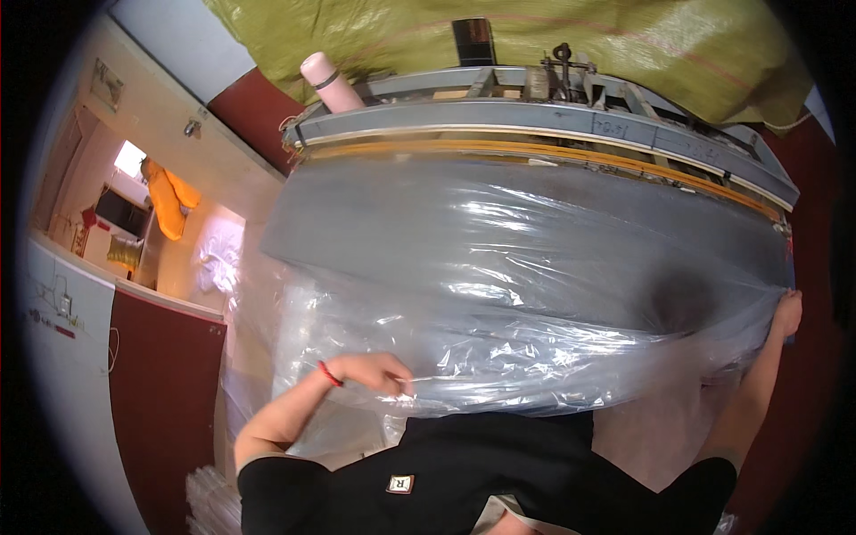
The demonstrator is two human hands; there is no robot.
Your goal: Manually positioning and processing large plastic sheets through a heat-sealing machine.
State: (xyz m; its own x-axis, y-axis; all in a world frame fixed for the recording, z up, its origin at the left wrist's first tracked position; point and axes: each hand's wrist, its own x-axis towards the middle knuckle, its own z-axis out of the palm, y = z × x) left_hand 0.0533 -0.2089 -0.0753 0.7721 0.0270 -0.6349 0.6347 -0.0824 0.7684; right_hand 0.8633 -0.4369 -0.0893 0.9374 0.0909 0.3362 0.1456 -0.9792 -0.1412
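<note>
**Both hands on a clear plastic sheet**

The clear plastic sheet (517, 352) lies wrinkled over the grey desk (357, 192), bunching toward the person at 6 o'clock. The left hand (374, 372), at 7 o'clock, has its fingers curled in narrow—pinching the sheet's near edge. Out past 3 o'clock, the right hand (788, 314) is closed on the sheet's right edge, pulling folds toward itself. A grey metal frame (464, 118) spans 11 to 2 o'clock, with a pink cylindrical bottle (339, 94) leaning at 11.
</note>
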